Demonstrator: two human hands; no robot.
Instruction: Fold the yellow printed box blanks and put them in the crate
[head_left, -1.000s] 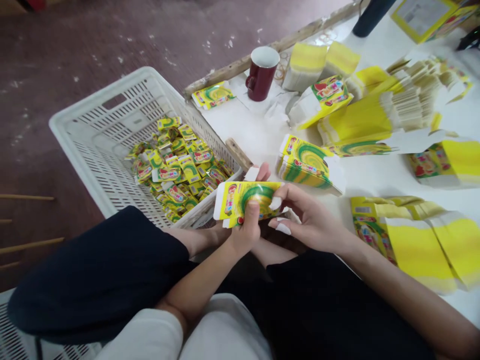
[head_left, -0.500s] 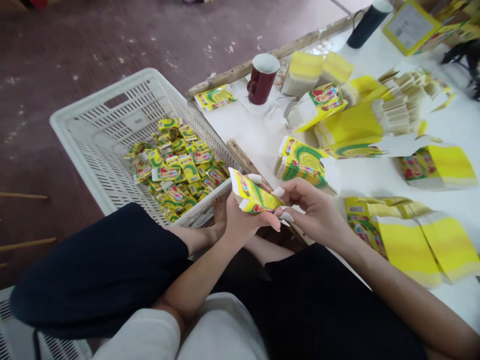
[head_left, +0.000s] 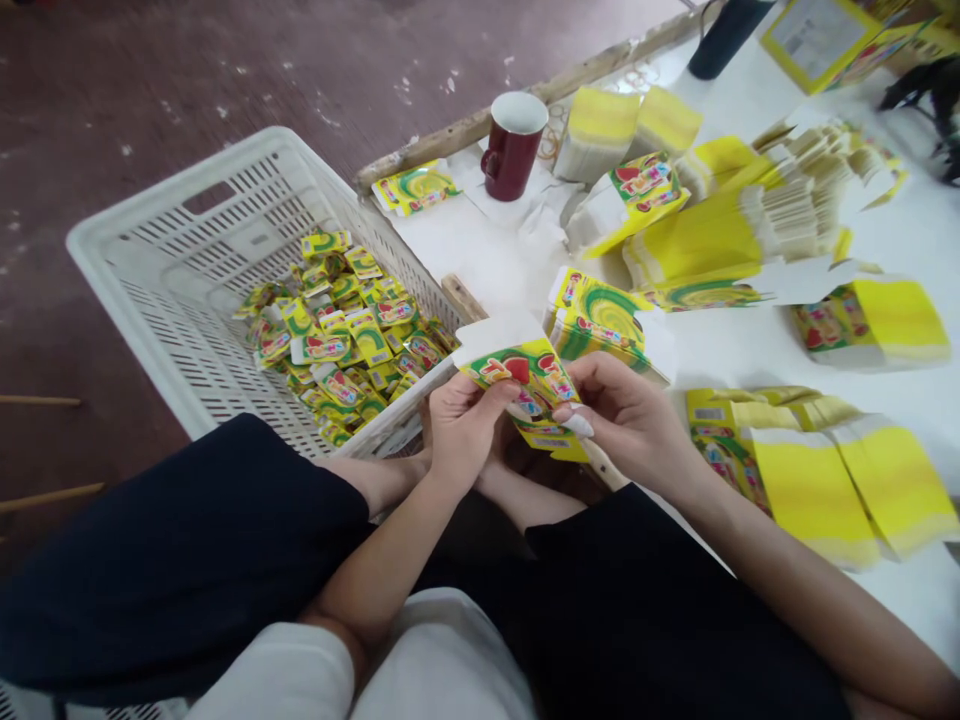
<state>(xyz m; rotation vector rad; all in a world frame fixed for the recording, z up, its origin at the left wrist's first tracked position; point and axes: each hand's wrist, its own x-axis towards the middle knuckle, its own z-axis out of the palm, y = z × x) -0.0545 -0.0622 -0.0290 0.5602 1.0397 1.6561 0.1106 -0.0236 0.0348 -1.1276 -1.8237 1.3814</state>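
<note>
My left hand (head_left: 463, 430) and right hand (head_left: 630, 415) pinch a yellow carton (head_left: 536, 378), thumbs in front, fingers probably behind.

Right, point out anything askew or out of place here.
The maroon cylindrical mug looks out of place beside the yellow-and-white cardboard stacks. Farther right in the picture, a row of flat yellow cardboard boxes fans unevenly, looking askew.

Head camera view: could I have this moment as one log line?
left hand: grips yellow printed carton; right hand: grips same carton; white plastic crate: holds small yellow packs; maroon mug: upright
</note>
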